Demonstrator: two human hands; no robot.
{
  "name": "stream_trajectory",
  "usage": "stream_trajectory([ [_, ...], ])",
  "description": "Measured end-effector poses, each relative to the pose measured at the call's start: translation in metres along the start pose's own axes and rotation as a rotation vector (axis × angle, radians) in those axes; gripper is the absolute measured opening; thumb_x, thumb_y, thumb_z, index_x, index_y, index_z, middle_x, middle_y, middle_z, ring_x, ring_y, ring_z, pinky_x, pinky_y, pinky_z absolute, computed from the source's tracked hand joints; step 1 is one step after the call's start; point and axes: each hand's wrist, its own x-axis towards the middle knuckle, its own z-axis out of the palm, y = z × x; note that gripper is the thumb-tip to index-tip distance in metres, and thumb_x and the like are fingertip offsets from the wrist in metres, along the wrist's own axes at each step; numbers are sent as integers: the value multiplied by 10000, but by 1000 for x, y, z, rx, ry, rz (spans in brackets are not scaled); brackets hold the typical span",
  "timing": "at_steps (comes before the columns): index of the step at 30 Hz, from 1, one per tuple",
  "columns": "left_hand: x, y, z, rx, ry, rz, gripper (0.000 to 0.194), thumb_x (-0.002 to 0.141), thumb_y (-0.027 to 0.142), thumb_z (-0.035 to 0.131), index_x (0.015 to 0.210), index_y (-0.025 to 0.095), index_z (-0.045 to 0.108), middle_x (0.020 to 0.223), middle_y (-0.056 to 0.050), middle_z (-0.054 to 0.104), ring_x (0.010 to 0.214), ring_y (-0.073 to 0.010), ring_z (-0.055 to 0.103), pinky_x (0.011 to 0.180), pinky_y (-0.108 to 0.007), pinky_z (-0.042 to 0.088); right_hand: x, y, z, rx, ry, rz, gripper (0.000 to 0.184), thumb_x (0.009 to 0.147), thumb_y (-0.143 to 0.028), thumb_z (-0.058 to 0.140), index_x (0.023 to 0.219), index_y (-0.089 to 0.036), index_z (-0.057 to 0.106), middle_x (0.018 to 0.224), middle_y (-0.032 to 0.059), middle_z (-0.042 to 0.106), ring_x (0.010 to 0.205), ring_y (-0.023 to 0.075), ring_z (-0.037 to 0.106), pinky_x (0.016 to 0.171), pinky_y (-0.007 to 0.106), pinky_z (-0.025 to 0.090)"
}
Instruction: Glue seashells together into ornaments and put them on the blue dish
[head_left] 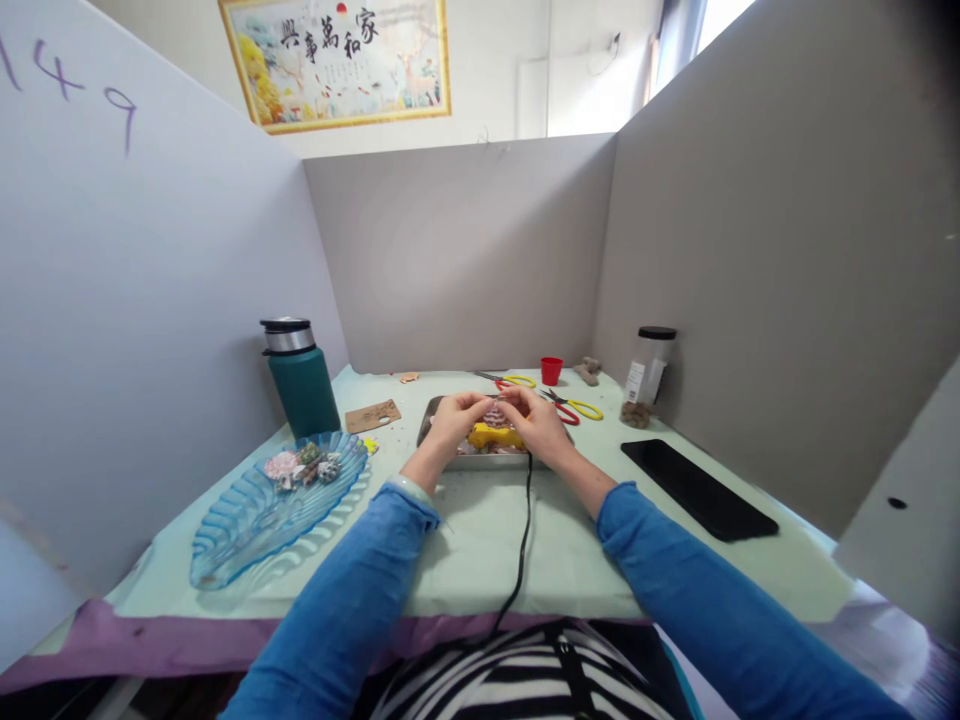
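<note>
Both hands meet over a shallow metal tray (480, 462) at the middle of the table. My left hand (456, 418) has its thumb and fingers pinched together at the tray's left side. My right hand (534, 418) pinches toward it from the right, the fingertips nearly touching. A small pinkish, striped piece (495, 414) shows between the hands; whether they grip it or something smaller is hidden by the fingers. Below the fingers, a yellow object (495, 436) lies in the tray among small pale bits.
A blue glass dish (255, 520) holding small decorations and a green bottle (304, 385) stand left. A brown card (373, 416) lies behind. Two scissors (577, 408) (517, 381), a red cup (551, 371), a clear jar (646, 380) and a black phone (697, 488) are rightward. A black cable (525, 540) hangs in front.
</note>
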Motion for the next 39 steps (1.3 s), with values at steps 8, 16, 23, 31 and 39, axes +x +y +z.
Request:
stream_trajectory([
  [8,-5,8,6,-74,-36,-15,384,617,387,797,882,131,690,832,-66,706,738,-154,631,727,-287,491,4,0,1,262,7,82,199,788,-382,583,851,-194,599,774,21,637,711,168,601,677,300,487],
  [16,-4,5,5,-20,-35,8,344,641,425,774,767,127,660,742,-48,672,669,-130,594,662,-263,467,5,1,1,251,17,90,202,788,-377,581,860,-190,601,798,22,644,727,164,597,712,305,482],
  [23,-7,8,8,-75,-32,25,361,626,399,786,817,125,649,752,-40,678,693,-139,611,685,-270,473,4,0,1,239,0,99,206,783,-379,579,822,-179,609,748,16,629,697,160,581,667,292,465],
  [31,-4,4,5,-39,1,19,313,627,380,773,739,116,645,708,-45,668,649,-139,601,646,-267,467,2,1,1,146,-15,54,172,806,-339,559,854,-188,624,789,24,648,727,170,600,695,305,471],
  [39,-5,5,7,-64,-36,9,341,633,375,779,833,119,674,791,-59,694,728,-158,626,723,-291,485,5,6,0,244,18,132,213,755,-389,604,788,-178,610,733,17,624,694,163,576,660,291,469],
])
